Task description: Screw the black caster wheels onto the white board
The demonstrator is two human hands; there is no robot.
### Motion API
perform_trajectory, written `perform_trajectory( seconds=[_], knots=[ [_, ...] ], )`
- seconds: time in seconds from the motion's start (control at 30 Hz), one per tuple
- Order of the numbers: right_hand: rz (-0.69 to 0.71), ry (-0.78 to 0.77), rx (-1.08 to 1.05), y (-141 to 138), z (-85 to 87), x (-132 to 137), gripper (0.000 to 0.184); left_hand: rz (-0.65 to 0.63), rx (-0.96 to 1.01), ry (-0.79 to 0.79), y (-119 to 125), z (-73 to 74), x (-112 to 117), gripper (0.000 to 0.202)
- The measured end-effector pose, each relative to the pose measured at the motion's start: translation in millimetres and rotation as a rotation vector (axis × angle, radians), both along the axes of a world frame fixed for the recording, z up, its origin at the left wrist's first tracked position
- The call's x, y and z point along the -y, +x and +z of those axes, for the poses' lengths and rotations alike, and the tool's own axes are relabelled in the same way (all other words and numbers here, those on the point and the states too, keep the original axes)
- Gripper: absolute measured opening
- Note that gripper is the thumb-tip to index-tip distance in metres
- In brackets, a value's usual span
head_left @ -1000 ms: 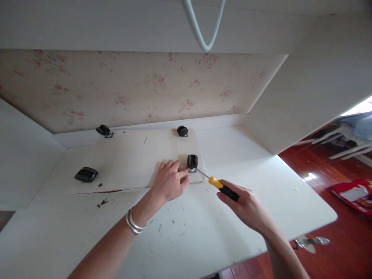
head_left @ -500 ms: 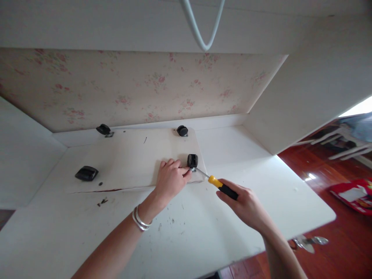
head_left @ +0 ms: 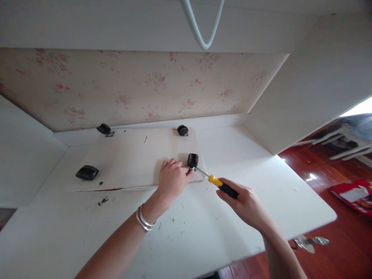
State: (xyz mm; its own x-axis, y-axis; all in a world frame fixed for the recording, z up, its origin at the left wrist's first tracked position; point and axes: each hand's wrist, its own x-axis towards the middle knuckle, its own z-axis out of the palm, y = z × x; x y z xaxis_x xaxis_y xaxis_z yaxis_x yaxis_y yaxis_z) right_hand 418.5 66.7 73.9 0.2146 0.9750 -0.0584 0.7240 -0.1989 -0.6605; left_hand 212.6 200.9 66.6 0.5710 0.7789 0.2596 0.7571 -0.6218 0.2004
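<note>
A black-and-yellow screwdriver (head_left: 223,186) is gripped in my right hand (head_left: 247,205). It slants up and left, its tip meeting the foot of a black caster wheel (head_left: 193,159) at the near right corner of a white board (head_left: 130,155). My left hand (head_left: 174,176) rests on that board. Its thumb and index finger are pinched together against the caster's metal foot; whatever sits between them is hidden. Three other casters stand at the board's corners: one far right (head_left: 182,130), one far left (head_left: 104,129), one near left (head_left: 87,173).
Small loose screws (head_left: 102,202) lie on the white desktop (head_left: 238,232), left of my left forearm. White side panels and floral wallpaper (head_left: 159,85) enclose the back. A white cable (head_left: 205,42) hangs overhead. Red floor (head_left: 314,166) shows past the desk's right edge.
My left hand has shifted very slightly right and its wrist has turned a little. The screwdriver and my right hand look nearly unchanged at the same caster.
</note>
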Motion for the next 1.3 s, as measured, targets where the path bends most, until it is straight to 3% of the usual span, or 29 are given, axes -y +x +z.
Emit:
perform_trajectory(
  seconds=[1.3],
  knots=[
    [-0.020, -0.019, -0.018, -13, 9.2, 2, 0.038, -0.003, 0.012, 0.003, -1, 0.6, -1, 0.028]
  ],
)
